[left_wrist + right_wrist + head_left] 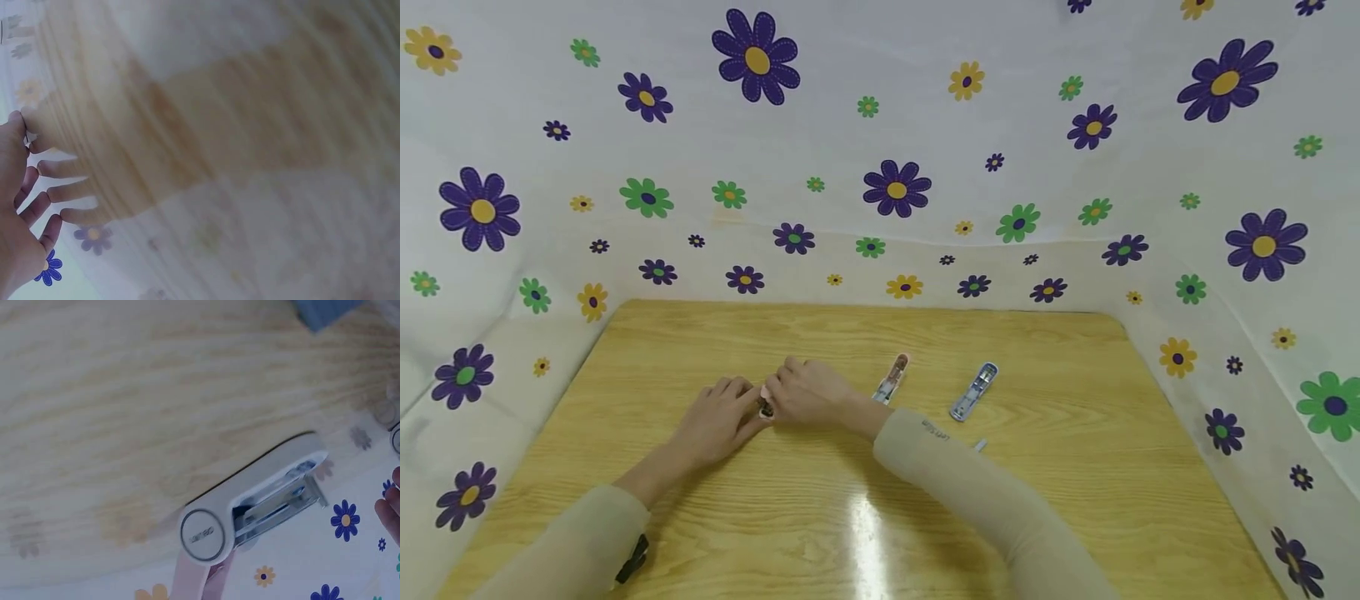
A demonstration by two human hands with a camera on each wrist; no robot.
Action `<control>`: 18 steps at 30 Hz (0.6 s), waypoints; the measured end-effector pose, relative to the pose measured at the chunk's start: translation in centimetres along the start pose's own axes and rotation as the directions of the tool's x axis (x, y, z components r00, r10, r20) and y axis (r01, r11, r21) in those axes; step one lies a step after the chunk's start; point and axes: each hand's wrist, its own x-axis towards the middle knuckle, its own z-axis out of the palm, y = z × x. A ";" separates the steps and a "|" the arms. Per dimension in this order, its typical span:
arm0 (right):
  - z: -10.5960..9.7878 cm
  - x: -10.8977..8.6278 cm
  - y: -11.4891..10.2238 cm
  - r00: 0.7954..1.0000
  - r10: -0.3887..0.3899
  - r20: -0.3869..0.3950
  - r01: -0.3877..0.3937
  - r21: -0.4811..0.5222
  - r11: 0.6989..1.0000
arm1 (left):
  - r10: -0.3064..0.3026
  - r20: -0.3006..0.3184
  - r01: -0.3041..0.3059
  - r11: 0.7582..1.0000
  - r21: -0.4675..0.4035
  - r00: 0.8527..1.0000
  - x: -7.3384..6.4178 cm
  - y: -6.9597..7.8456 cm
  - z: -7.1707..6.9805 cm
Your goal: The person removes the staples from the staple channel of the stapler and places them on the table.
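In the head view, both hands meet over a small thing with a pinkish rim and a dark inside, mostly hidden by fingers. My left hand pinches it from the left between thumb and forefinger. From the right, my right hand grips it with curled fingers. A pink and white stapler lies just beyond my right forearm. The right wrist view shows this stapler close up, with a round disc at its pivot and a metal tray. Left-hand fingertips meet their own reflections on the glossy tabletop.
A blue stapler lies farther right on the wooden table. A small blue piece shows past my right sleeve. White cloth with printed flowers walls in the back and sides of the table.
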 end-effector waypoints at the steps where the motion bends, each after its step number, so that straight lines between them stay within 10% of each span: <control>1: -0.1 0.0 0.2 1.000 0.011 0.002 -0.011 -0.003 1.000 | 0.005 -0.004 -0.005 1.000 -0.002 1.000 0.0 0.0 0.0; 10: 0.0 -0.2 1.9 0.985 0.105 -0.140 -0.099 0.047 0.994 | 0.007 -0.024 -0.007 1.000 -0.003 1.000 0.0 -0.2 0.3; 18: 0.1 -0.6 3.0 0.975 0.212 -0.067 -0.200 0.150 0.968 | 0.001 -0.006 -0.001 1.000 0.012 1.000 0.0 -0.1 0.2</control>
